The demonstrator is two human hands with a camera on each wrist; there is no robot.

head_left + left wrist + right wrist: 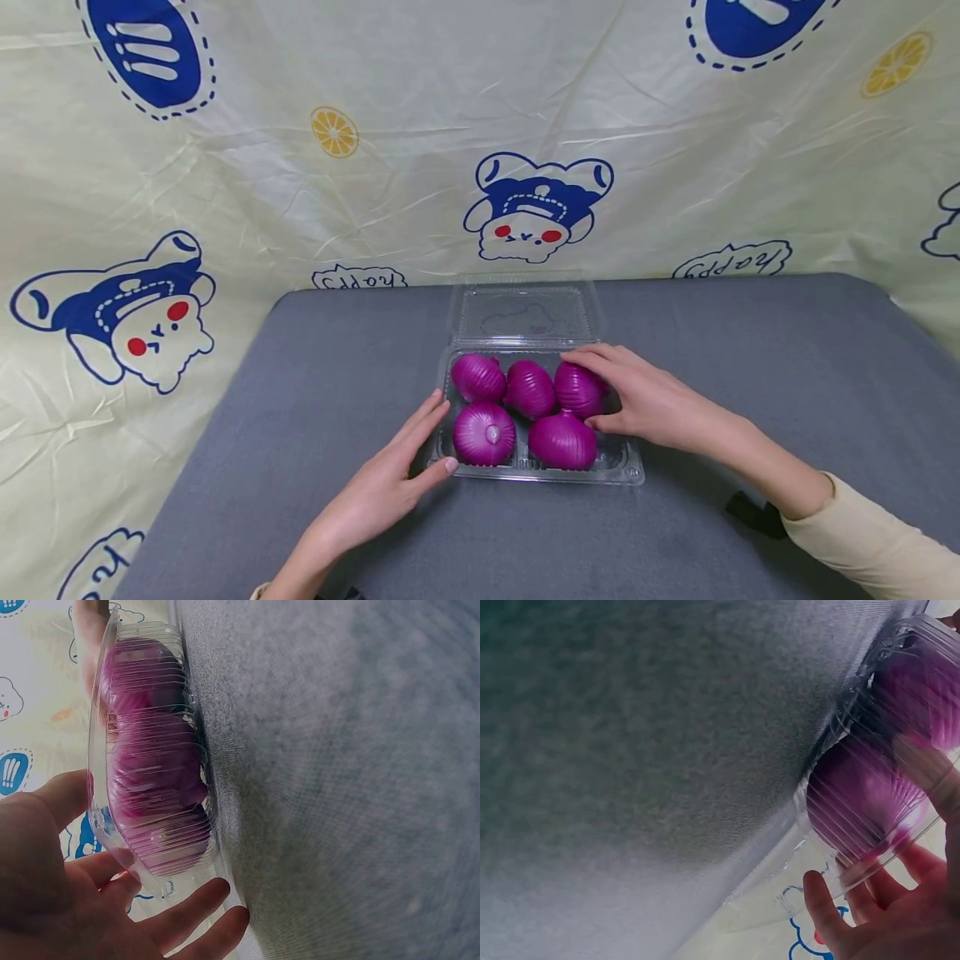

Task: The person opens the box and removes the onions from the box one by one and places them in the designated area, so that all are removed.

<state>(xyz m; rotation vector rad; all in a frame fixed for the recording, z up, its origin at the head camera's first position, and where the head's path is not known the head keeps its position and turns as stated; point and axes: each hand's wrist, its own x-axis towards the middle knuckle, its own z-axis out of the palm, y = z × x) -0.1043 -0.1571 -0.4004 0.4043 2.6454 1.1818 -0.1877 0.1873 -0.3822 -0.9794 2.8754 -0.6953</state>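
Note:
Several purple-red onions sit in a clear plastic clamshell box (pixel 540 475), its lid (pixel 525 312) standing open at the back. My right hand (pixel 652 396) reaches over the box's right side and holds the back-right onion (pixel 577 389), its fingers over the far side and thumb on the near side. At the box's left edge, my left hand (pixel 390 483) rests with fairly straight fingers, thumb by the front-left corner. Beside that hand lies the front-left onion (pixel 483 434). Through the ribbed box wall (pixel 154 750), the onions show in the left wrist view. The right thumb reaches inside in the right wrist view.
The box stands on a table with a grey cloth (pixel 337 375), near its back edge. Behind it hangs a pale curtain (pixel 405 192) printed with blue cartoon animals and orange slices. A dark strap (pixel 753 515) shows under the right forearm.

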